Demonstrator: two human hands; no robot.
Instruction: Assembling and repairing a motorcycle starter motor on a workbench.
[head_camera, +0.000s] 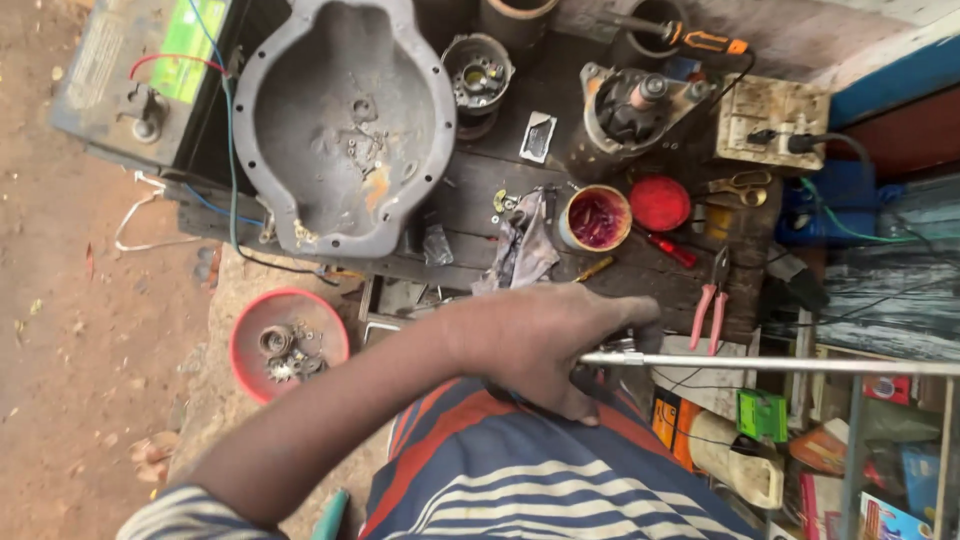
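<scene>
Rod (780, 364) end gripped tight in the left hand (540, 345), steadying it I'd guess. Right hand's out of sight. Pliers (712, 300) within reach if needed.

The left hand (545, 340) reaches across the body and closes around a dark part held against the striped shirt (520, 480); a metal rod (770, 363) extends from the hand toward the right edge. The right hand is not in view. On the wooden bench (480, 200) lie a grey cast housing (345, 120), an open tin of red grease (595, 218) with its red lid (660, 203) beside it, and red-handled pliers (712, 300). A red bowl of gears (288, 345) sits below the bench. A battery (140, 75) stands at upper left.
</scene>
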